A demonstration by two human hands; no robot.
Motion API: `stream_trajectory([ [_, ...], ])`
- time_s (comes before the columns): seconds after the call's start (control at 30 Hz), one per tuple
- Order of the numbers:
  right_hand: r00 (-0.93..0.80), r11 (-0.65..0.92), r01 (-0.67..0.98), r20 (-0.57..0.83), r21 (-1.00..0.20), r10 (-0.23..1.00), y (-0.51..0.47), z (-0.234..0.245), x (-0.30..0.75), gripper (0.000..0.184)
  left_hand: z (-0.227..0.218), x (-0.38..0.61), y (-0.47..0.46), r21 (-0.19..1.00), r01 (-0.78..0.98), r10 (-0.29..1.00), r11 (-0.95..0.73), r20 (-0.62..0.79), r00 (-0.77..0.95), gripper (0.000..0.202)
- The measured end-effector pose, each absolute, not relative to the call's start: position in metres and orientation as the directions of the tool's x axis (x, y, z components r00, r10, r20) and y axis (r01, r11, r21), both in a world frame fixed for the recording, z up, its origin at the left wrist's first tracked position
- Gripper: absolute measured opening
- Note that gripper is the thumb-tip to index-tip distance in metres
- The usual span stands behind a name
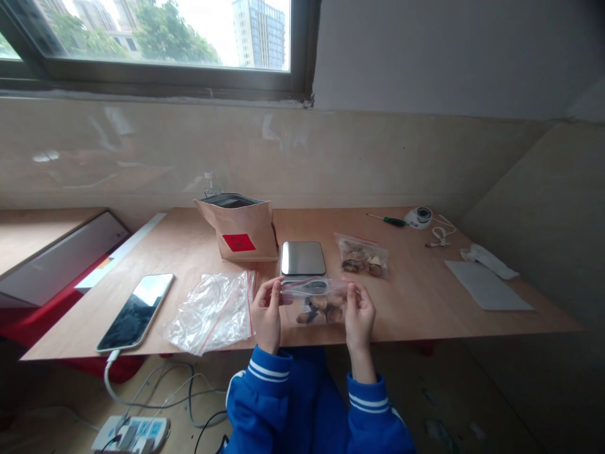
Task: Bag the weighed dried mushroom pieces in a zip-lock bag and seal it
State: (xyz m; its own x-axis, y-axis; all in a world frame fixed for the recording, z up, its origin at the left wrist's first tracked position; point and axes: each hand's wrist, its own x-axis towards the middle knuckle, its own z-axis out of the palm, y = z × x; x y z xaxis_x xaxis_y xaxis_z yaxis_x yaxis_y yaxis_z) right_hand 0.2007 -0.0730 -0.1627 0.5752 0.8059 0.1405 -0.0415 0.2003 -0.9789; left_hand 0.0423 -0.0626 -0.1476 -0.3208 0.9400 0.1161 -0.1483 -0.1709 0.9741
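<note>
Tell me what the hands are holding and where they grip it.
Both hands hold one small clear zip bag with brown pieces inside. The left hand pinches its top left corner, the right hand its top right corner, at the seal strip.

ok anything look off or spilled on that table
Nothing spilled. The left hand and right hand hold a small zip bag of brown pieces by its top corners. A filled bag lies flat beside the scale. The only untidy bit is the heap of empty bags, which overhangs the table front edge.
</note>
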Motion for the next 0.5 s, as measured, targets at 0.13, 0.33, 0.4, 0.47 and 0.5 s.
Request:
stream_trajectory([
  [0.13,0.596,0.212,-0.072,0.129,-0.975,0.793,-0.069,-0.167,0.200,0.041,-0.154,0.042,-0.063,0.964,-0.186,0.959,-0.190,0.142,-0.245,0.035],
  [0.33,0.472,0.238,-0.044,0.190,-0.970,0.861,-0.069,-0.172,0.204,0.035,-0.159,0.038,-0.061,0.971,-0.116,0.955,-0.210,0.178,-0.235,0.029],
  [0.4,0.422,0.247,-0.024,0.214,-0.969,0.881,-0.070,-0.172,0.207,0.031,-0.160,0.036,-0.061,0.972,-0.097,0.948,-0.214,0.183,-0.260,0.028],
  [0.47,0.398,0.253,-0.003,0.231,-0.967,0.888,-0.071,-0.174,0.210,0.028,-0.160,0.034,-0.061,0.972,-0.089,0.942,-0.217,0.185,-0.280,0.026],
  [0.5,0.393,0.257,0.010,0.241,-0.966,0.887,-0.072,-0.175,0.211,0.027,-0.160,0.032,-0.061,0.971,-0.092,0.939,-0.219,0.185,-0.289,0.025],
])
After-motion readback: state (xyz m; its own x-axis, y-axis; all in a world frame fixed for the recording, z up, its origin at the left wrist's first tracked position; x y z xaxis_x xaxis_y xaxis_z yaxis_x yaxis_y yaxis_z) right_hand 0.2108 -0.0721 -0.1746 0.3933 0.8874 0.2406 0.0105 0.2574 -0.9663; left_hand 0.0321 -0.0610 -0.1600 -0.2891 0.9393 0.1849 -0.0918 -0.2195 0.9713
